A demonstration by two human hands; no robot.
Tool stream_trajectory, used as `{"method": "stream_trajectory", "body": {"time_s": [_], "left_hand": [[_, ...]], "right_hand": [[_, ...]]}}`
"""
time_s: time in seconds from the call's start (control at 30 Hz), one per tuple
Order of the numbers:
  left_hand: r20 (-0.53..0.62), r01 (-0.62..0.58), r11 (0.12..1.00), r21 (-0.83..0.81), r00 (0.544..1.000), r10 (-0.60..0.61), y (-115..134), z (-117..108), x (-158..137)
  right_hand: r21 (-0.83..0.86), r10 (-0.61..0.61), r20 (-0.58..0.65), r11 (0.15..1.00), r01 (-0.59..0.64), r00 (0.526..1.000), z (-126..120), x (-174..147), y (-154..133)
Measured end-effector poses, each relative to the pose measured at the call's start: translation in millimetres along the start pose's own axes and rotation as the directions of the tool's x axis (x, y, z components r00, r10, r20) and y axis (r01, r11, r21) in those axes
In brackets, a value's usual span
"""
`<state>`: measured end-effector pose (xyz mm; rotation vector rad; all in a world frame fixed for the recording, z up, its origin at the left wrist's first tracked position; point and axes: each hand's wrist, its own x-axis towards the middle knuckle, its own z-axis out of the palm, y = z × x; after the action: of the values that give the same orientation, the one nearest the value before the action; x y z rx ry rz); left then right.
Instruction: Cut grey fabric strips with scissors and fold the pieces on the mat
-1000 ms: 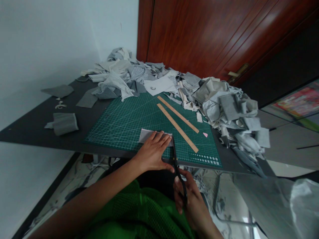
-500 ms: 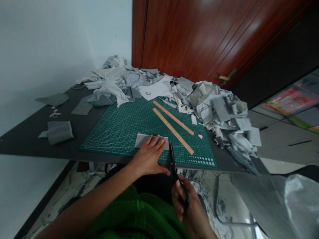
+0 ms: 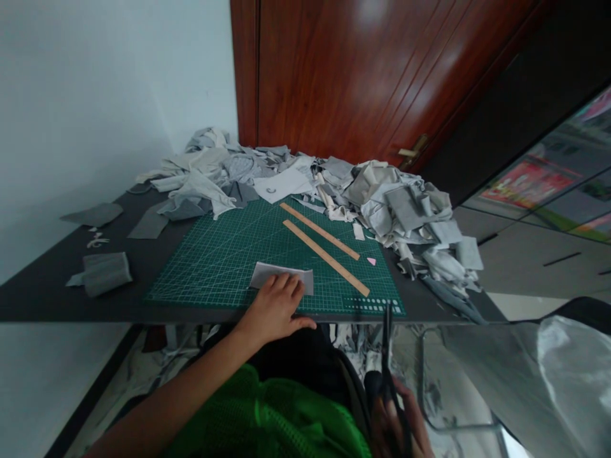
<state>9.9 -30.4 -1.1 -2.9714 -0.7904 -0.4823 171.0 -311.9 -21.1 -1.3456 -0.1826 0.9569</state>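
Grey curled cloth (image 3: 109,273) lay on the table's (image 3: 42,292) left. My left grip (image 3: 273,308) rested, loosely flat, over a grey fabric strip (image 3: 261,275) near the green mat's (image 3: 210,267) front edge. Two wooden rulers (image 3: 326,258) lay to its right. My right grip (image 3: 416,420), before the table's edge, was closed around black scissors (image 3: 386,343).

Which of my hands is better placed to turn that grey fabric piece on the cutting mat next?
Probably your left hand: it already rests on the grey fabric piece. Your right hand is farther from it, to the right, and occupied with the scissors.
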Motion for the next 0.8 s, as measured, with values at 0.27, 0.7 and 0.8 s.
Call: {"method": "stream_trajectory", "body": {"time_s": [0.27, 0.7, 0.8], "left_hand": [[-0.008, -0.051, 0.986, -0.158, 0.999, 0.050, -9.1, -10.2, 1.4], [-0.040, -0.157, 0.938, -0.309, 0.988, 0.152, -18.0, -16.1, 1.6], [-0.037, -0.145, 0.952, -0.271, 0.989, 0.141, -15.9, -13.7, 2.5]], "right_hand": [[-0.020, 0.171, 0.291, 0.985, -0.172, 0.941, 74.7, 30.3, -26.7], [0.055, 0.089, 0.117, 0.994, -0.096, 0.989, 53.4, 16.9, 2.6], [-0.024, 0.163, 0.249, 0.987, -0.162, 0.955, 37.5, 12.4, -2.3]]}}
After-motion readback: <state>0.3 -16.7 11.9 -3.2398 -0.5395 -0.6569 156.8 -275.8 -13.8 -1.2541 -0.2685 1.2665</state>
